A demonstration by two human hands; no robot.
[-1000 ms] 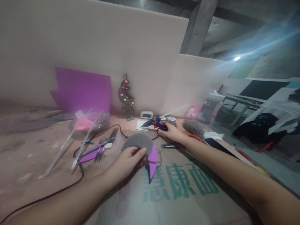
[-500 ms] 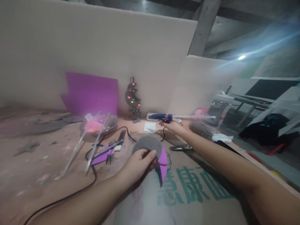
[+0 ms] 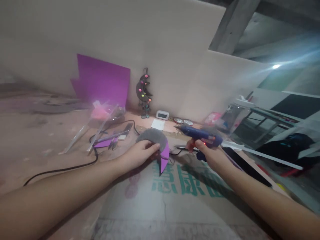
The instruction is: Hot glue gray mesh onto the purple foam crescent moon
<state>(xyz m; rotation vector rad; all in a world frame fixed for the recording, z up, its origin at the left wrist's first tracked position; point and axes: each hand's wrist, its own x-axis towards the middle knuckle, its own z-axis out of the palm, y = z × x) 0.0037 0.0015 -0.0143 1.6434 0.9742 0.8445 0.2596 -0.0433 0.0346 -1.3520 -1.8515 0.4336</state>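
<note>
Between the thumb and fingers of my left hand (image 3: 142, 152) is a crescent moon shape (image 3: 153, 136), mostly wrapped in grey yarn, with bare purple at its lower tip. My right hand (image 3: 203, 151) grips a blue hot glue gun (image 3: 200, 135) by its handle; a small red light glows on it. The nozzle points left, above the table and apart from the crescent. A long whitish glue stick (image 3: 270, 158) sticks out of the gun's back. Scissors (image 3: 181, 147) lie partly hidden behind my right hand.
A finished-looking crescent ornament with coloured balls (image 3: 143, 90) leans on the wall by a purple sheet (image 3: 103, 80) and a small digital clock (image 3: 162, 115). Clear sticks (image 3: 101, 131) and a black cord (image 3: 62, 169) lie left. A dark phone-like slab (image 3: 246, 165) lies right, near the table edge.
My right hand has lifted the glue gun from near the clock and brought it closer, to the right of the crescent. My left hand keeps its hold on the crescent. The view has shifted.
</note>
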